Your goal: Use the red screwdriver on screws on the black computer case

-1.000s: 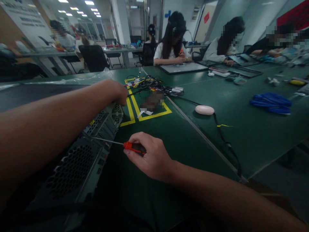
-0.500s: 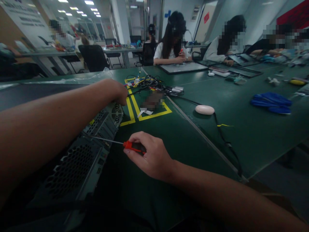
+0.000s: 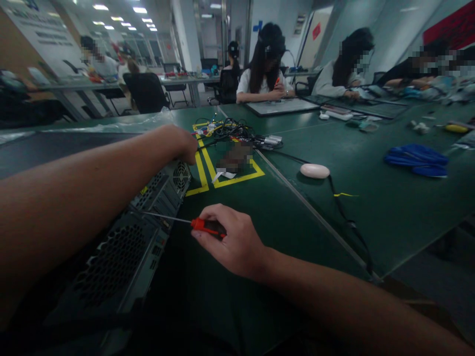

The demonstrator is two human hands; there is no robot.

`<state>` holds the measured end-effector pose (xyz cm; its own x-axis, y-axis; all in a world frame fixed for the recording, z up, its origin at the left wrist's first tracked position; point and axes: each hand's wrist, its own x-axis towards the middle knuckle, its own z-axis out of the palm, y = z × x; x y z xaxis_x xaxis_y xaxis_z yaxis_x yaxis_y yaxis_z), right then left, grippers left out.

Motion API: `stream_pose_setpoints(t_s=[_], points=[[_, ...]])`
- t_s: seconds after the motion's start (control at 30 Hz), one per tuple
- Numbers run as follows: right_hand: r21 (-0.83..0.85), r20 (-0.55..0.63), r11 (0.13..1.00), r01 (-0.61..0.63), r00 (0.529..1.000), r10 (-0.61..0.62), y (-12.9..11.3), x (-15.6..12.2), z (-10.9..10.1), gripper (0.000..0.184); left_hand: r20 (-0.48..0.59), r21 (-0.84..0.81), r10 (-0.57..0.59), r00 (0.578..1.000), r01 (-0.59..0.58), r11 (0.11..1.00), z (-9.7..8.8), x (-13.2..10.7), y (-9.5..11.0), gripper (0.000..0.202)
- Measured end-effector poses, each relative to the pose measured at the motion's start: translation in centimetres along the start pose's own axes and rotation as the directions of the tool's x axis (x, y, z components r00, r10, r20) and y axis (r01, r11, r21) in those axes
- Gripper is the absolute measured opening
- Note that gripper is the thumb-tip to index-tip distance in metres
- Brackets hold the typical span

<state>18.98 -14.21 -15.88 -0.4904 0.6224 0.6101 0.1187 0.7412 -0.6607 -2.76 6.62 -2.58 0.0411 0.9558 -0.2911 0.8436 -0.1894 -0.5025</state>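
A dark computer case (image 3: 111, 259) stands at the left, its back panel with round vent holes facing right. My right hand (image 3: 233, 240) is closed around the red and black handle of a screwdriver (image 3: 197, 224). The long metal shaft points left, and its tip meets the back panel of the case, where I cannot make out a screw. My left arm reaches over the case. My left hand (image 3: 181, 142) bends down at the far top corner of the case, above a round fan grille (image 3: 181, 176); its fingers are hidden behind the wrist.
Tangled cables (image 3: 235, 129) lie on the green table (image 3: 297, 237) beyond the case, within yellow tape (image 3: 241, 181). To the right are a pale pink oval object (image 3: 314, 171) on a black strap and a blue cloth bundle (image 3: 417, 159). Several people sit at work across the table.
Both hands, the screwdriver and the case keep nearly the same positions. The whole view has shifted slightly. Across the table, a person's hand with an orange-red tool has moved a little.
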Motion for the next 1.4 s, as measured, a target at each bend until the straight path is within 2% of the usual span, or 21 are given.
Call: stream_pose_setpoints(t_s=[0.2,0.4,0.6,0.7,0.93,1.07,1.2,1.4], points=[[-0.03,-0.044,0.999,0.043,0.998,-0.045,0.0,0.0,-0.1,0.022,-0.032,-0.091,-0.009,0.999,0.006,0.996,0.2,0.1,-0.1,0.061],[-0.048,-0.013,0.998,0.034,0.999,-0.034,0.1,-0.1,-0.2,0.018,-0.04,-0.142,-0.004,0.999,-0.001,0.99,0.6,0.9,-0.6,0.053],[-0.008,-0.011,0.999,0.037,0.999,-0.037,0.1,-0.1,0.1,0.017,-0.051,-0.104,0.003,0.999,-0.008,0.995,0.7,1.1,-0.6,0.051],[0.027,-0.023,0.999,0.023,0.999,-0.022,0.2,-0.2,0.2,0.029,-0.057,-0.115,-0.004,0.998,-0.002,0.993,0.8,1.2,-0.5,0.051],[-0.004,0.009,0.999,0.032,0.999,-0.032,0.1,0.0,0.0,0.01,-0.043,-0.059,0.012,0.999,-0.014,0.998,0.8,1.1,-0.7,0.059],[-0.009,0.018,1.0,0.024,1.0,-0.024,0.0,0.1,0.0,0.011,-0.047,-0.094,0.03,0.998,-0.034,0.995,0.9,1.1,-0.7,0.06],[0.008,0.007,1.0,0.02,1.0,-0.02,0.0,0.1,0.0,0.013,-0.027,-0.031,0.0,1.0,0.0,1.0,0.5,0.7,-0.4,0.059],[0.004,0.018,1.0,0.027,0.999,-0.027,-0.1,0.1,-0.1,0.014,-0.051,-0.085,0.016,0.999,-0.021,0.996,0.9,1.3,-0.9,0.061]])
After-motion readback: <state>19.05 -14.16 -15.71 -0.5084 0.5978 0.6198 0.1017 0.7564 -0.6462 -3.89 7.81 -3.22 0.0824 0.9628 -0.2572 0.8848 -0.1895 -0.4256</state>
